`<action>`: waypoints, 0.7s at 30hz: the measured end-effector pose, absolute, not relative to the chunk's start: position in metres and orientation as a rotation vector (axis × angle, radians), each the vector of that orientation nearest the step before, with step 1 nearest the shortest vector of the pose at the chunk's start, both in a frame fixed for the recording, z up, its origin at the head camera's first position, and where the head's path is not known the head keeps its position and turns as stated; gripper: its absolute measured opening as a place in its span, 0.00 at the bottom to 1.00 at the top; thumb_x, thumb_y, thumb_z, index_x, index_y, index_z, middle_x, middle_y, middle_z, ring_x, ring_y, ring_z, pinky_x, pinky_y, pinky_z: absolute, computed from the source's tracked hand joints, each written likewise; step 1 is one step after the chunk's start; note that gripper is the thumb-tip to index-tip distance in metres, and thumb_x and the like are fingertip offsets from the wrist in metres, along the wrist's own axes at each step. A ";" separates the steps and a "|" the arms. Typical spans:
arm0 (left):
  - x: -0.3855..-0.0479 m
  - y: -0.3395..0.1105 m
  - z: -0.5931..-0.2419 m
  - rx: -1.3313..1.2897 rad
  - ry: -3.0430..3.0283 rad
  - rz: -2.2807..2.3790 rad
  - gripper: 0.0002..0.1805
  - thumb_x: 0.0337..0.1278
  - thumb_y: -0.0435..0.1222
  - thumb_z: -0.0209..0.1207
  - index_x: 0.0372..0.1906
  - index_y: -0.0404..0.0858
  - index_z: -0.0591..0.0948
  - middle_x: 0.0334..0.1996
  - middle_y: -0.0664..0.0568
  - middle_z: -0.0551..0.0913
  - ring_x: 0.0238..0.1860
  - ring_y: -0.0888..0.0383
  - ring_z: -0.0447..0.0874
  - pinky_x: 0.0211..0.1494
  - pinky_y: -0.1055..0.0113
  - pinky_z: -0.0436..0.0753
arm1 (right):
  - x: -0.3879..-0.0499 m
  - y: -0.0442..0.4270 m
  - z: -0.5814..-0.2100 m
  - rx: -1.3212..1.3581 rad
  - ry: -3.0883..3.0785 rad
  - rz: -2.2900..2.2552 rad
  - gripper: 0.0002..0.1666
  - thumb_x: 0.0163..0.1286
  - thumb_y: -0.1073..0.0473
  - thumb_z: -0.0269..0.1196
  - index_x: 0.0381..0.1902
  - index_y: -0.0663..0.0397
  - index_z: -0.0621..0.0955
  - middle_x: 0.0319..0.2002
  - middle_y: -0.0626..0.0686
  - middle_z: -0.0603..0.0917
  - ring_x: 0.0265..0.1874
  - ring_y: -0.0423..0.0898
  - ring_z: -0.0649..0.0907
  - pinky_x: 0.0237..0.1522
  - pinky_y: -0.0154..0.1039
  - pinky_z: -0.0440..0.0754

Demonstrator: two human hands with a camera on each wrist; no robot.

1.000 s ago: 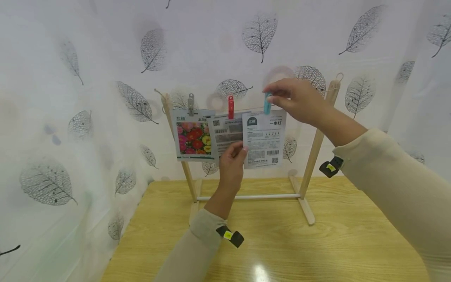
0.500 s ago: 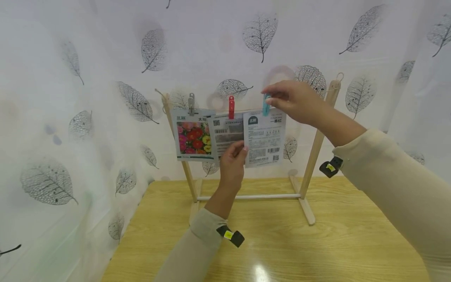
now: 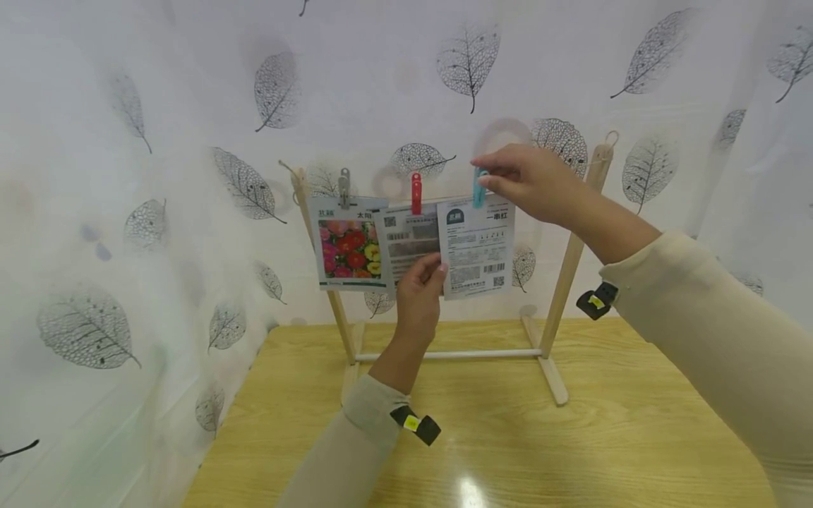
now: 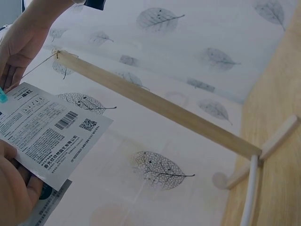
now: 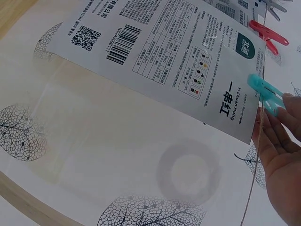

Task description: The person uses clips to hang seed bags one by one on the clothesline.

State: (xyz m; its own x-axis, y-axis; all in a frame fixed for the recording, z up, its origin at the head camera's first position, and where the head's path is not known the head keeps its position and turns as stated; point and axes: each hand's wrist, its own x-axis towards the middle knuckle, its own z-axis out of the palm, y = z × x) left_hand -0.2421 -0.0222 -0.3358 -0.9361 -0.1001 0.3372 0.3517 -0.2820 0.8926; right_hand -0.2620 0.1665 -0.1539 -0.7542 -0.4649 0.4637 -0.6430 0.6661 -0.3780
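A white seed packet (image 3: 478, 254), its printed back facing me, hangs at the string on the right. My right hand (image 3: 530, 180) pinches a blue clothespin (image 3: 479, 189) at the packet's top edge; in the right wrist view the clothespin (image 5: 264, 90) sits over string and packet. Lower down, my left hand (image 3: 419, 300) holds the packet's left edge between thumb and fingers. Left of it a second packet (image 3: 406, 236) hangs under a red clothespin (image 3: 416, 193), partly covered. A packet with a flower picture (image 3: 349, 247) hangs from a grey clothespin (image 3: 344, 188).
The string (image 5: 255, 174) runs between two wooden posts (image 3: 565, 282) of a stand. A white bar (image 3: 451, 354) joins the posts near the wooden table (image 3: 610, 409). Behind hangs a white curtain (image 3: 356, 77) with a leaf print.
The blue clothespin and my right fingertips have shifted slightly left. The right packet's lower edge sits a little higher. My left hand stays almost where it was.
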 end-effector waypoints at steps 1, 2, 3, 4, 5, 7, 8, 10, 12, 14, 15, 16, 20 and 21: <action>-0.242 -0.023 -0.336 -0.314 -1.684 -2.284 0.13 0.70 0.30 0.58 0.56 0.33 0.82 0.52 0.41 0.86 0.50 0.58 0.85 0.54 0.67 0.85 | -0.262 0.167 -0.154 0.878 -2.557 0.763 0.24 0.78 0.55 0.58 0.67 0.55 0.77 0.55 0.61 0.86 0.53 0.57 0.85 0.57 0.56 0.82; -0.242 -0.023 -0.336 -0.314 -1.694 -2.276 0.13 0.70 0.31 0.58 0.56 0.33 0.83 0.52 0.41 0.86 0.49 0.58 0.85 0.53 0.68 0.85 | -0.262 0.167 -0.155 0.879 -2.559 0.764 0.24 0.78 0.55 0.58 0.67 0.55 0.77 0.56 0.61 0.85 0.53 0.57 0.85 0.58 0.56 0.82; -0.242 -0.023 -0.336 -0.314 -1.705 -2.266 0.14 0.70 0.31 0.58 0.56 0.34 0.83 0.52 0.41 0.86 0.48 0.59 0.85 0.51 0.69 0.85 | -0.263 0.167 -0.155 0.877 -2.561 0.762 0.24 0.78 0.55 0.58 0.68 0.55 0.76 0.56 0.61 0.85 0.53 0.57 0.85 0.58 0.56 0.81; -0.241 -0.024 -0.337 -0.312 -1.717 -2.259 0.14 0.70 0.31 0.58 0.56 0.34 0.83 0.52 0.42 0.86 0.47 0.59 0.84 0.50 0.70 0.84 | -0.263 0.167 -0.155 0.875 -2.563 0.762 0.24 0.78 0.55 0.58 0.68 0.55 0.76 0.56 0.61 0.85 0.54 0.57 0.84 0.58 0.56 0.81; -0.241 -0.024 -0.337 -0.306 -1.733 -2.246 0.14 0.70 0.32 0.58 0.56 0.35 0.83 0.51 0.42 0.86 0.46 0.60 0.84 0.49 0.71 0.84 | -0.263 0.167 -0.156 0.872 -2.565 0.762 0.24 0.78 0.55 0.58 0.68 0.54 0.76 0.56 0.61 0.84 0.54 0.57 0.84 0.58 0.56 0.81; -0.241 -0.025 -0.337 -0.292 -1.754 -2.235 0.14 0.70 0.32 0.59 0.56 0.35 0.83 0.51 0.43 0.86 0.46 0.61 0.83 0.49 0.72 0.83 | -0.262 0.166 -0.156 0.868 -2.568 0.761 0.24 0.78 0.54 0.58 0.68 0.54 0.76 0.57 0.61 0.84 0.54 0.56 0.84 0.59 0.55 0.81; -0.240 -0.025 -0.337 -0.287 -1.763 -2.231 0.14 0.70 0.33 0.59 0.56 0.36 0.83 0.52 0.44 0.86 0.47 0.61 0.83 0.49 0.72 0.83 | -0.262 0.166 -0.156 0.868 -2.568 0.761 0.24 0.78 0.54 0.58 0.68 0.54 0.76 0.57 0.61 0.83 0.54 0.56 0.84 0.58 0.55 0.81; -0.240 -0.025 -0.337 -0.283 -1.774 -2.228 0.14 0.70 0.33 0.59 0.57 0.36 0.83 0.52 0.44 0.86 0.47 0.61 0.83 0.50 0.73 0.82 | -0.262 0.166 -0.156 0.863 -2.566 0.757 0.24 0.78 0.54 0.57 0.68 0.54 0.76 0.56 0.60 0.83 0.53 0.56 0.84 0.58 0.55 0.81; -0.240 -0.025 -0.337 -0.281 -1.781 -2.231 0.14 0.70 0.33 0.59 0.57 0.36 0.83 0.52 0.44 0.86 0.48 0.60 0.83 0.50 0.73 0.82 | -0.263 0.166 -0.157 0.859 -2.562 0.750 0.24 0.78 0.54 0.58 0.68 0.54 0.76 0.55 0.60 0.83 0.52 0.55 0.84 0.57 0.54 0.81; -0.239 -0.025 -0.337 -0.277 -1.784 -2.235 0.15 0.70 0.33 0.59 0.57 0.36 0.83 0.53 0.44 0.86 0.49 0.60 0.83 0.51 0.73 0.82 | -0.263 0.165 -0.158 0.858 -2.558 0.752 0.24 0.78 0.53 0.57 0.68 0.53 0.76 0.54 0.59 0.83 0.51 0.54 0.84 0.56 0.54 0.81; -0.239 -0.026 -0.337 -0.276 -1.780 -2.238 0.15 0.70 0.33 0.59 0.57 0.36 0.83 0.53 0.44 0.85 0.49 0.60 0.83 0.52 0.72 0.82 | -0.263 0.165 -0.158 0.856 -2.557 0.753 0.24 0.78 0.53 0.58 0.68 0.53 0.76 0.54 0.59 0.83 0.51 0.54 0.84 0.56 0.53 0.81; -0.239 -0.026 -0.338 -0.272 -1.780 -2.240 0.15 0.70 0.33 0.59 0.57 0.36 0.83 0.54 0.44 0.85 0.50 0.60 0.83 0.53 0.72 0.82 | -0.263 0.165 -0.159 0.858 -2.556 0.753 0.25 0.78 0.53 0.57 0.69 0.53 0.76 0.53 0.59 0.83 0.51 0.54 0.84 0.55 0.53 0.81; -0.239 -0.025 -0.340 -0.263 -1.753 -2.260 0.15 0.69 0.32 0.60 0.57 0.35 0.83 0.54 0.44 0.85 0.50 0.60 0.83 0.55 0.71 0.83 | -0.262 0.164 -0.159 0.857 -2.557 0.766 0.24 0.78 0.53 0.57 0.69 0.52 0.76 0.53 0.58 0.83 0.50 0.53 0.84 0.55 0.52 0.81; -0.239 -0.026 -0.340 -0.263 -1.749 -2.263 0.15 0.68 0.32 0.60 0.57 0.35 0.83 0.54 0.44 0.85 0.50 0.60 0.83 0.55 0.71 0.83 | -0.262 0.164 -0.159 0.853 -2.560 0.765 0.24 0.78 0.53 0.57 0.69 0.52 0.76 0.52 0.58 0.83 0.50 0.53 0.84 0.55 0.52 0.81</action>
